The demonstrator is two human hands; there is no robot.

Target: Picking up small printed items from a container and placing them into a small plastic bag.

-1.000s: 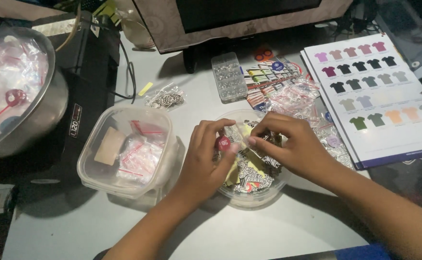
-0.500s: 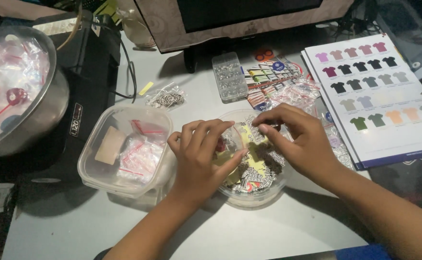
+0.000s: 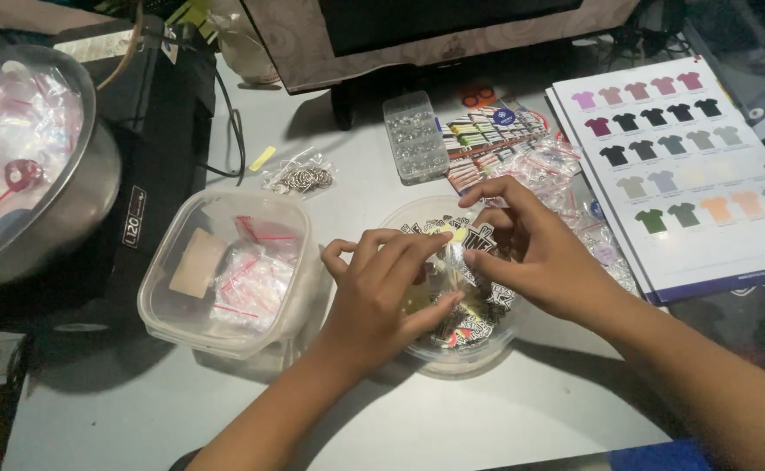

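Observation:
A round clear plastic bowl (image 3: 470, 351) full of small black-and-white and coloured stickers sits in the middle of the grey table. Both my hands hover over it. My left hand (image 3: 382, 292) pinches a small clear plastic bag (image 3: 448, 272) between thumb and fingers above the bowl. My right hand (image 3: 539, 253) grips the other edge of the same bag with its fingertips. The bag is see-through and I cannot tell what is inside it.
A square clear tub (image 3: 225, 270) with small zip bags stands left of the bowl. A metal bowl (image 3: 34, 166) of plastic bags sits far left on a black device (image 3: 160, 131). A shirt colour chart (image 3: 688, 166), a small compartment box (image 3: 415, 137) and metal rings (image 3: 300, 177) lie behind.
My left hand had a small red round piece at its fingertips a second ago; it is gone from view. Both hands have shifted slightly and now pinch a clear bag over the bowl.

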